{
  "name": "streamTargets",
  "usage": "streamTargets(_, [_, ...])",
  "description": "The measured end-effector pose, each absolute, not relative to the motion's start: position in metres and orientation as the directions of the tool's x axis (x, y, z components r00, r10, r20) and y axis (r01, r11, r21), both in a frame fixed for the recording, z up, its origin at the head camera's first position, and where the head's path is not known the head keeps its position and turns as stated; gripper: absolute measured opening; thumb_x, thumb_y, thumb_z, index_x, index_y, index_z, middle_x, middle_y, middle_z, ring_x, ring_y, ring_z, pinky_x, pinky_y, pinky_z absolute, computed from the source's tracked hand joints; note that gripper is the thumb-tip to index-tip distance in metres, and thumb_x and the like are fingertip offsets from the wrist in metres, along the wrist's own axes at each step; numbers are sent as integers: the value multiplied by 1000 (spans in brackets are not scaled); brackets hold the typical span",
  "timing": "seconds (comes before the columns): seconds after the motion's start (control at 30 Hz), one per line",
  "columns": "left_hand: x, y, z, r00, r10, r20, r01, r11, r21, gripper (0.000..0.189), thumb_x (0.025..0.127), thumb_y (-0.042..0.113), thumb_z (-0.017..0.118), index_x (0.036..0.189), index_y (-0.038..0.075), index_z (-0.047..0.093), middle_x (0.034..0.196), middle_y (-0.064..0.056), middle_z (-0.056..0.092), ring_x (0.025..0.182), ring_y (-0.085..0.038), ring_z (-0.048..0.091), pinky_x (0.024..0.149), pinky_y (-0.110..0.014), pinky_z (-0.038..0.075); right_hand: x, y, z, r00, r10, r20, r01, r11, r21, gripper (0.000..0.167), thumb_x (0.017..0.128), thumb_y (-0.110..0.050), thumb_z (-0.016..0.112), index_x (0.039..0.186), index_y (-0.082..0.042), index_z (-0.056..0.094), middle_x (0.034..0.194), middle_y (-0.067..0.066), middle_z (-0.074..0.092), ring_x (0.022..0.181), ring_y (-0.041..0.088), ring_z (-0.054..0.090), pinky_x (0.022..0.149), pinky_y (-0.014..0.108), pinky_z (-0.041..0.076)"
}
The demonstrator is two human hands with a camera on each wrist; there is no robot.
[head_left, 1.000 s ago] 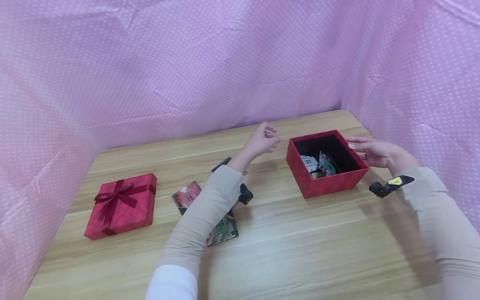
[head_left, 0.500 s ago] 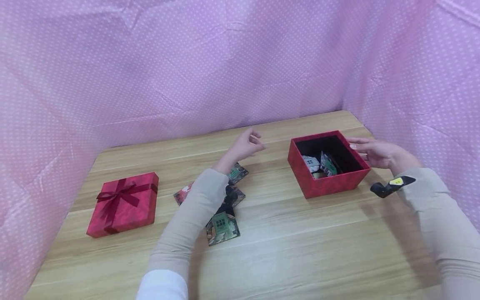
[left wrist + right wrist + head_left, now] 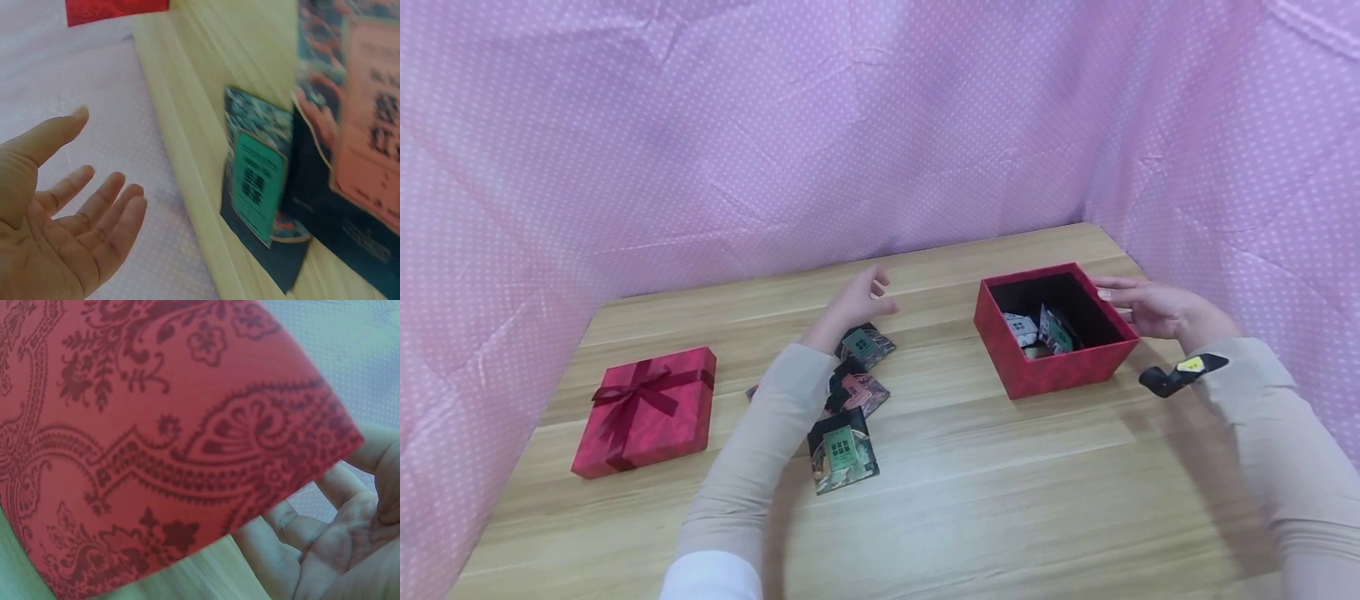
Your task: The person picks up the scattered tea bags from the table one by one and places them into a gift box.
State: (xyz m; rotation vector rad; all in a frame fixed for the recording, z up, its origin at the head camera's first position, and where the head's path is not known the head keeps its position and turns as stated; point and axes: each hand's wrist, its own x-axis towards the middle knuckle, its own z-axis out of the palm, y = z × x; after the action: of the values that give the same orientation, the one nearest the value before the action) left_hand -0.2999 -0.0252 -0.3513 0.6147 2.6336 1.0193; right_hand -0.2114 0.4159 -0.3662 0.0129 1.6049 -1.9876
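My left hand [image 3: 853, 302] hovers above the table's left-centre with loosely bent fingers and nothing in them; its palm [image 3: 53, 231] shows in the left wrist view. Below and beside it lie several flat printed sachets, among them a green-labelled sachet [image 3: 842, 452], a pink-labelled sachet [image 3: 861, 393] and another green-labelled sachet [image 3: 865, 345]. My forearm partly covers them. On the right stands a lidless red patterned box [image 3: 1067, 371]. Inside it are a pale sachet [image 3: 1020, 327] and a green-labelled one. My right hand [image 3: 1161, 312] rests its extended fingers against the box's right side.
A red lid [image 3: 677, 417] with a dark ribbon bow lies at the left of the wooden table [image 3: 970, 517]. Pink dotted cloth [image 3: 820, 150] hangs behind and along both sides. A black wrist camera [image 3: 1180, 375] sits on the right sleeve.
My left hand has moved left, from beside the box to above the sachets, uncovering more of them. My right hand and the box stay about where they were.
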Motion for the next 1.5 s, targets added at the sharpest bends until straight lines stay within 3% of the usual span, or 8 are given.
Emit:
streamTargets(0.5, [-303, -51, -365, -890, 393, -231, 241, 836, 493, 67, 80, 12, 74, 135, -4, 39, 137, -24, 47, 124, -35, 47, 106, -44, 40, -216, 414, -367, -832, -404, -381, 449, -86, -889, 38, 101, -12, 40, 108, -35, 69, 107, -9, 70, 97, 14, 65, 83, 30, 55])
streamTargets(0.93, [-296, -56, -371, -884, 305, -356, 180, 922, 343, 71, 79, 20, 76, 138, 4, 40, 137, -22, 42, 124, -35, 42, 105, -49, 39, -217, 416, -366, -801, -478, -361, 450, -83, -889, 41, 102, -10, 37, 112, -34, 68, 110, -9, 69, 99, 14, 65, 85, 29, 54])
streamTargets(1.17, [-299, -56, -377, -894, 281, -350, 165, 932, 324, 62, 77, 21, 79, 128, 2, 49, 132, -23, 40, 122, -36, 39, 102, -49, 40, -218, 416, -366, -795, -485, -364, 452, -74, -889, 40, 102, -10, 37, 112, -33, 68, 110, -9, 69, 100, 15, 65, 86, 29, 54])
streamTargets(1.5, [-302, -55, -379, -892, 280, -356, 139, 917, 374, 66, 76, 19, 79, 132, 4, 47, 133, -22, 38, 121, -35, 39, 102, -49, 40, -222, 422, -360, -765, -494, -413, 497, -45, -867, 40, 102, -10, 36, 109, -34, 67, 109, -10, 67, 100, 14, 64, 85, 31, 54])
